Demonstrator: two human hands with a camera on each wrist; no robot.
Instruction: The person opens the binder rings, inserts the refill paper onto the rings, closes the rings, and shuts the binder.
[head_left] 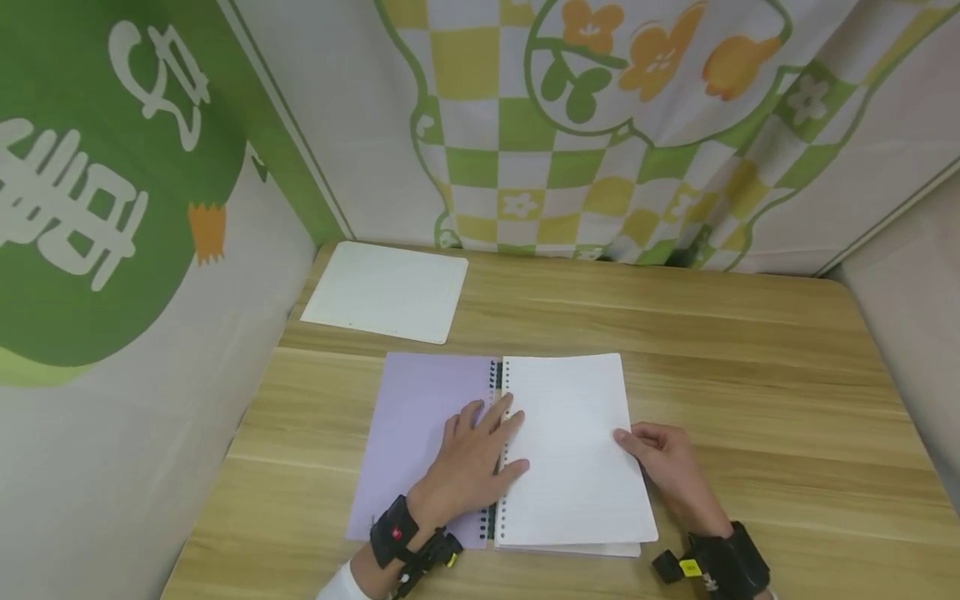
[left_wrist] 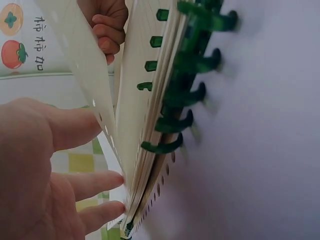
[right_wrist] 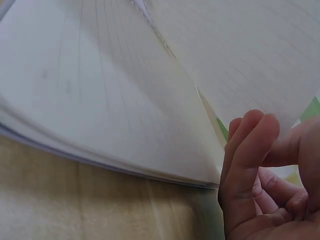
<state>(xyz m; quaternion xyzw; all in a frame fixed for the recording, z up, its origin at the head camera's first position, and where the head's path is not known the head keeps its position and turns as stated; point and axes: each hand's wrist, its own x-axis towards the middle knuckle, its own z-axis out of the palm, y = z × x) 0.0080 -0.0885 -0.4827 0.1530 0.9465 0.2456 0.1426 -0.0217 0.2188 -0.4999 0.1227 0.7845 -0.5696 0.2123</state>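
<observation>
A loose-leaf notebook lies open, its lilac cover (head_left: 423, 425) to the left and punched lined pages to the right. In the left wrist view its green binder rings (left_wrist: 200, 95) stand with their curved ends apart from the pages. My right hand (head_left: 667, 458) pinches the top sheet (head_left: 570, 442) at its right edge, thumb above and fingers beneath. That sheet is lifted at an angle over the pages (right_wrist: 100, 100) below. My left hand (head_left: 468, 462) lies across the binding with spread, fairly straight fingers; its fingertips touch the sheet along the punched holes.
A white rectangular sheet or stack (head_left: 386, 292) lies at the back left of the wooden table (head_left: 750, 358). A checkered curtain (head_left: 517, 167) hangs behind the table, and a green-and-white cloth wall (head_left: 210, 333) stands at the left. Each wrist wears a black strapped camera.
</observation>
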